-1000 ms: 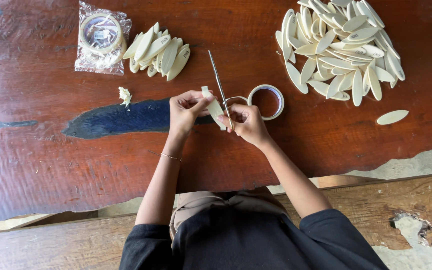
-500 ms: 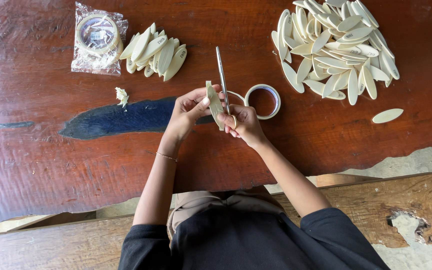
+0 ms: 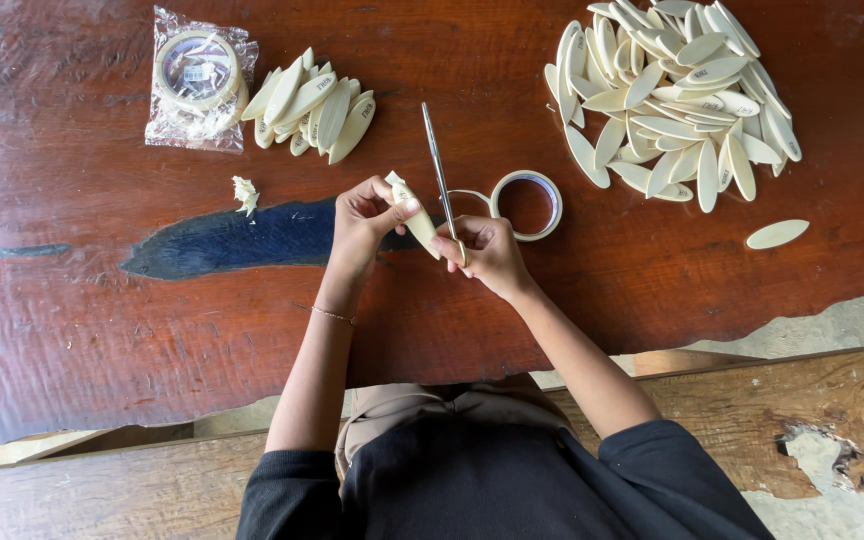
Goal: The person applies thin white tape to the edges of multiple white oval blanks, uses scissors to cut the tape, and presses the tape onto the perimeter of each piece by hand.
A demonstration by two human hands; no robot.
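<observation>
The left hand (image 3: 367, 215) pinches a pale oval wooden piece (image 3: 410, 212) between thumb and fingers, tilted above the table (image 3: 102, 300). The right hand (image 3: 487, 250) grips closed scissors (image 3: 440, 180) touching the piece's lower end.

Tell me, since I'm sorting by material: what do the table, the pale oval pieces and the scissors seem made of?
Table: likely solid wood, glossy reddish varnish, visible grain and a ragged natural edge. Oval pieces: pale cream, matte, thin and flat; probably light wood, though pressed fibre can't be ruled out. Scissors: slim grey shiny blades, apparently steel.
</observation>
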